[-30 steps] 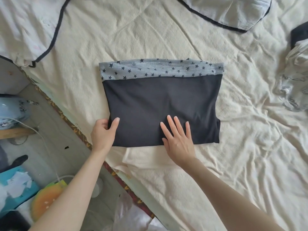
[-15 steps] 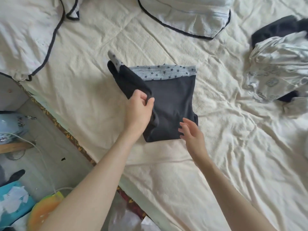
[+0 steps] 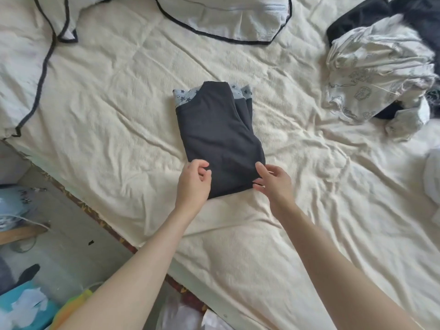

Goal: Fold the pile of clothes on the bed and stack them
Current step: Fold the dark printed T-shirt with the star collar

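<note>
Both grips unclear: hands [image 3: 194, 181] [image 3: 273, 181] cover dark garment's [image 3: 219, 134] near edge.

We have a single view, from a wide-angle camera worn on the head, looking forward and steeply down over the bed [image 3: 297, 234] from its near edge. It sits close enough that both forearms run in from the bottom of the frame, toward 12 o'clock. The folded dark garment [image 3: 219, 136] lies near the centre of the picture, the pile of clothes [image 3: 378, 75] out at 2 o'clock, a black-trimmed pillow [image 3: 226, 17] at 12 o'clock. The floor [image 3: 66, 236] shows at 8 o'clock, beyond the mattress edge. The frame's borders bow slightly.
</note>
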